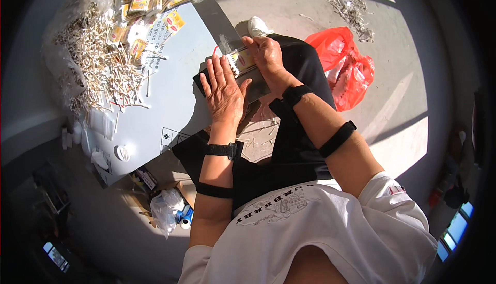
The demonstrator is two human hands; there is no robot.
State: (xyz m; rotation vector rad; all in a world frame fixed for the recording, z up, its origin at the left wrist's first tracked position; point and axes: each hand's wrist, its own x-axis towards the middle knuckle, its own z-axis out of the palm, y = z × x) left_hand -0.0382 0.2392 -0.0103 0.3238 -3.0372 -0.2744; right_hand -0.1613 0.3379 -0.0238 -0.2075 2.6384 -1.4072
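Note:
A clear packet of cotton swabs (pixel 242 62) with a yellow and white label lies at the table's right edge, over a dark flat surface. My right hand (pixel 268 60) is closed on the packet's right end, fingers curled and thumb hidden from view. My left hand (pixel 223 90) is laid flat with its fingers stretched out, beside the swab tips at the packet's left end. Its fingertips are close to the clear plastic there; whether they touch it I cannot tell. A loose, crumpled clear flap shows above the packet.
A heap of loose cotton swabs (pixel 101 59) covers the table's far left. Several filled packets (pixel 140 0) lie behind it. A round white lid (pixel 122 153) sits near the table's front corner. A red plastic bag (pixel 356 74) and scattered swabs lie on the floor.

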